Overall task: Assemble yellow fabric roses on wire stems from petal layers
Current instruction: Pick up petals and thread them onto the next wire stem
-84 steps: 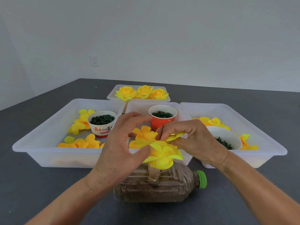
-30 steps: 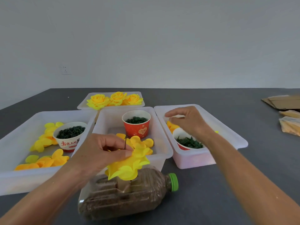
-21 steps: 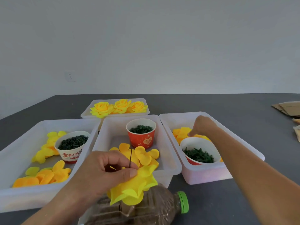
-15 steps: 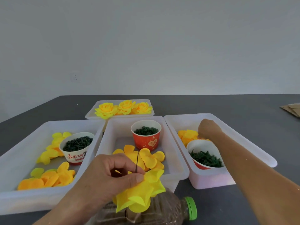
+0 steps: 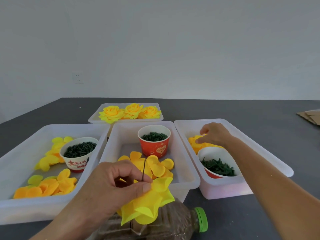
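My left hand pinches the half-built yellow rose at its top, thumb and curled fingers closed round the petal layers where the dark wire stem pokes straight up between them. The rose sits just above a brown-filled plastic bottle lying on its side on the dark surface (green cap to my right). My right hand reaches into the right tray, fingers loosely bent over the orange-yellow petals there; I cannot tell whether they grip one. Beside those petals stands a cup of green pieces. The middle tray holds loose petals and a red cup; three finished roses lie in the far tray.
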